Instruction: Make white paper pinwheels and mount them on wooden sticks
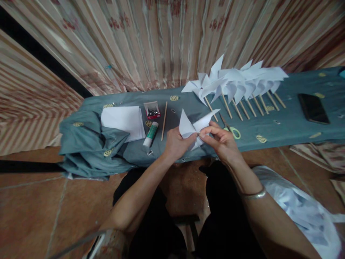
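Note:
A white paper pinwheel (202, 124) without a stick is held between my two hands, above the front edge of the cloth-covered table. My left hand (176, 142) grips it from the left, thumb near its centre. Fingers of my right hand (221, 140) pinch at the middle of the pinwheel, where a small pin seems to sit; its detail is too small to tell. Left of my hands lie a wooden stick (164, 121), a glue stick (151, 134) and an open red box of pins (153, 112). Scissors (232, 131) with pale green handles lie just beyond my right hand.
Several finished pinwheels (234, 84) on sticks lie in an overlapping row at the back right. A stack of white paper (122, 120) is at left, partly under bunched cloth (94, 144). A black phone (313, 108) lies far right. A plastic bag (299, 208) stands on the floor.

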`<state>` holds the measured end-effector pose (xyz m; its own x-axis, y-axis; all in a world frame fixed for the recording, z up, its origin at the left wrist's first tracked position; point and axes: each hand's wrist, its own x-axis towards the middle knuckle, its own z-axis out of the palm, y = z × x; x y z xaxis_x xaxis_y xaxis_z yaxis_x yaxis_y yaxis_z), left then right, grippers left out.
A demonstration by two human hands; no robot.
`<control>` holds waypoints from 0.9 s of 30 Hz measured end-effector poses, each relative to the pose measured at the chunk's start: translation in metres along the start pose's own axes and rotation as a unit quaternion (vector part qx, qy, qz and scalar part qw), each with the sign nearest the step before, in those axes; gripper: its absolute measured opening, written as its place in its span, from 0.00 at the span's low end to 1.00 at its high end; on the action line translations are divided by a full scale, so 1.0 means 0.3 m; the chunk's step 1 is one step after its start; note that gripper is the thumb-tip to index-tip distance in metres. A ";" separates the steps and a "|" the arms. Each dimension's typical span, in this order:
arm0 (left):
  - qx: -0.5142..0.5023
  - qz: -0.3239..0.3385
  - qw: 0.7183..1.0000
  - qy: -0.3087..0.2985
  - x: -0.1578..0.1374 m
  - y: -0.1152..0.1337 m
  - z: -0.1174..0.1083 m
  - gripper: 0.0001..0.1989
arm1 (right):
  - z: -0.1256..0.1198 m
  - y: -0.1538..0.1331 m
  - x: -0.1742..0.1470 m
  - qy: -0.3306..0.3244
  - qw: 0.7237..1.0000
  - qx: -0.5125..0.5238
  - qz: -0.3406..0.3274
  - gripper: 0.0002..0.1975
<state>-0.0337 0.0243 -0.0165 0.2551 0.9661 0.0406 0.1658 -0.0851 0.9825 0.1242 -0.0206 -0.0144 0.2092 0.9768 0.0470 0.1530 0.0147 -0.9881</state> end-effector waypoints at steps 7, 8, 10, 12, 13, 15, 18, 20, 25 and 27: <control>0.024 0.003 1.000 -0.009 0.002 -0.021 -0.016 0.10 | 0.020 0.007 0.000 -0.002 1.000 0.024 0.018 0.12; 0.020 0.006 1.000 -0.013 0.002 -0.024 -0.018 0.10 | 0.021 0.008 0.000 -0.003 1.000 0.022 0.017 0.13; 0.008 0.008 1.000 -0.025 0.001 -0.027 -0.024 0.11 | 0.024 0.011 0.001 -0.003 1.000 0.017 0.019 0.13; -0.003 0.005 0.999 -0.036 -0.001 -0.028 -0.030 0.13 | 0.026 0.014 0.001 -0.003 1.000 0.019 0.025 0.14; -0.009 0.003 0.999 -0.039 -0.001 -0.027 -0.032 0.14 | 0.027 0.017 0.002 -0.006 0.999 0.023 0.028 0.14; -0.021 0.000 0.999 -0.040 -0.002 -0.027 -0.036 0.15 | 0.028 0.022 0.002 -0.010 0.999 0.030 0.030 0.14; -0.031 0.001 0.999 -0.036 -0.001 -0.026 -0.041 0.15 | 0.030 0.028 0.003 -0.020 0.998 0.041 0.036 0.13; -0.032 -0.001 0.999 -0.035 0.000 -0.024 -0.043 0.15 | 0.032 0.029 0.003 -0.023 0.998 0.051 0.043 0.12; -0.034 -0.004 0.999 -0.033 0.000 -0.017 -0.048 0.14 | 0.040 0.015 0.001 -0.012 0.997 0.069 0.043 0.12; -0.039 0.000 0.999 -0.033 -0.001 -0.016 -0.049 0.14 | 0.045 0.008 0.001 -0.007 0.996 0.082 0.042 0.13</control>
<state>-0.0487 0.0281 -0.0186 0.3184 0.9474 0.0315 0.0915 -0.0638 0.9938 0.1116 -0.0175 -0.0188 0.2013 0.9788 -0.0379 -0.0237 -0.0338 -0.9991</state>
